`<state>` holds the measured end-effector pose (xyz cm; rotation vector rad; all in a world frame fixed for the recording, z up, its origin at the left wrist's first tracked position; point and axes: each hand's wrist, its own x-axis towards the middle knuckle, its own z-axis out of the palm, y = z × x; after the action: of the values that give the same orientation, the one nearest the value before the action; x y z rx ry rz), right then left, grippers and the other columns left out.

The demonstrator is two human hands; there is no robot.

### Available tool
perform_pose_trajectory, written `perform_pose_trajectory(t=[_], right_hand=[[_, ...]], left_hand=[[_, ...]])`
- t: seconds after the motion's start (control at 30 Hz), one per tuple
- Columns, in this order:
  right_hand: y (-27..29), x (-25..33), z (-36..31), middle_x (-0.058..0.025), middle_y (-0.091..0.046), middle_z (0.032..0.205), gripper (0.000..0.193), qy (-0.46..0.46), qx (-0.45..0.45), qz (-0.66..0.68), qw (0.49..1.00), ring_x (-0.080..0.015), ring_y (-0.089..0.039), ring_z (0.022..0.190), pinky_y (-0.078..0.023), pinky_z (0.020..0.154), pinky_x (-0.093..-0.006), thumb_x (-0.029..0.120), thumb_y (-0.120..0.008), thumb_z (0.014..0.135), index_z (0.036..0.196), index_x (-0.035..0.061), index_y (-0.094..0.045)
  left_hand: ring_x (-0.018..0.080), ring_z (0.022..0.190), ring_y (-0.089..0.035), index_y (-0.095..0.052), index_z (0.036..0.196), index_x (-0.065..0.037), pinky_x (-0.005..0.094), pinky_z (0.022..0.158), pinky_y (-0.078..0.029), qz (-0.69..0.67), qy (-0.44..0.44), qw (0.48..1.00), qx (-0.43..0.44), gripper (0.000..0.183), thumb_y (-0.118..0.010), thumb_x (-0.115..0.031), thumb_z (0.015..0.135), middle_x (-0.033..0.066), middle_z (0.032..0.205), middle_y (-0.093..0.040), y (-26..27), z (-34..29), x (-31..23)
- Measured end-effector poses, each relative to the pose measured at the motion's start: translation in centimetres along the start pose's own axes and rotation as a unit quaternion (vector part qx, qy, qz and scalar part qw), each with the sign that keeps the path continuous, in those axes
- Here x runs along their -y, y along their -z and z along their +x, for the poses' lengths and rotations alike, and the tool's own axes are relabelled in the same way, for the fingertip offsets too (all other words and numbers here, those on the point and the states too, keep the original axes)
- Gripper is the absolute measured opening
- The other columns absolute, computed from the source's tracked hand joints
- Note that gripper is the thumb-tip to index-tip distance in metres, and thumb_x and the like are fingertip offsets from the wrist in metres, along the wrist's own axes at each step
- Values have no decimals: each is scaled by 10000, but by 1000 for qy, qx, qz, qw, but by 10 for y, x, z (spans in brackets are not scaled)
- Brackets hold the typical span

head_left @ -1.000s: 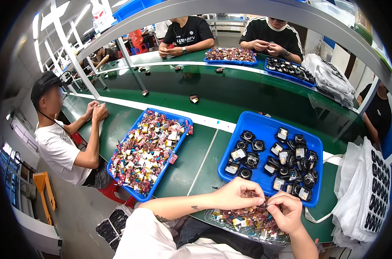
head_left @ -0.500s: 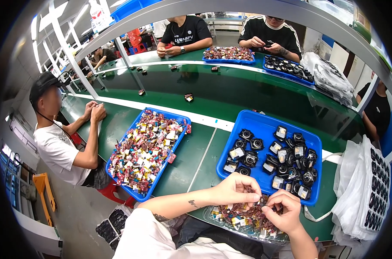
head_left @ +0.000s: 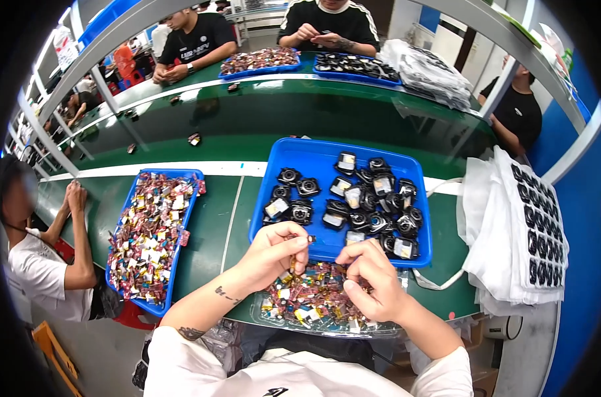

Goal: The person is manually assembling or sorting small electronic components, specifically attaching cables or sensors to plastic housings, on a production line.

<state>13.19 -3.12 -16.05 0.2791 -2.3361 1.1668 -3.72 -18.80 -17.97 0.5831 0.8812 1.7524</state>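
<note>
Green table (head_left: 208,231), assembly line: both hands over clear tray of small parts (head_left: 314,308).
Left hand (head_left: 271,255) pinches a tiny component (head_left: 310,239); right hand (head_left: 367,278) curled, contents unclear. Loose pinch risks dropping it.

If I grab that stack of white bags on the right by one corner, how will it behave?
The stack of white bags would probably sag and fan apart, since its thin layers already droop over the edge of the green table. It likely weighs more than it looks, because rows of black parts show through. The plastic looks slick, so layers may slide.
</note>
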Motion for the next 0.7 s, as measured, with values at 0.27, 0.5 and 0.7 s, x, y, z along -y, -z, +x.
perform_pose_trajectory(t=[0.27,0.5,0.7], right_hand=[[31,-9,40,-129,-579,1116,210,-56,-69,-148,985,-297,-525,1087,-373,964,-392,100,-634,783,974,21,-593],[59,-112,104,-154,-619,1000,265,-193,-68,-263,943,-327,-535,1015,-429,909,-408,257,-605,785,909,33,-672],[41,-140,127,-132,-660,935,330,-343,-22,-328,880,-321,-543,1029,-473,830,-475,364,-651,770,879,59,-718]], left_hand=[[116,672,-575,-571,923,-28,251,602,-480,4,12,1000,8,79,-580,-106,912,49,744,-584,4,4,3],[103,666,-573,-568,926,-33,245,602,-482,20,11,1000,20,95,-586,-126,912,39,742,-583,-2,6,4],[98,668,-578,-573,927,-30,239,614,-487,27,18,999,31,102,-588,-130,913,36,744,-588,5,5,5]])
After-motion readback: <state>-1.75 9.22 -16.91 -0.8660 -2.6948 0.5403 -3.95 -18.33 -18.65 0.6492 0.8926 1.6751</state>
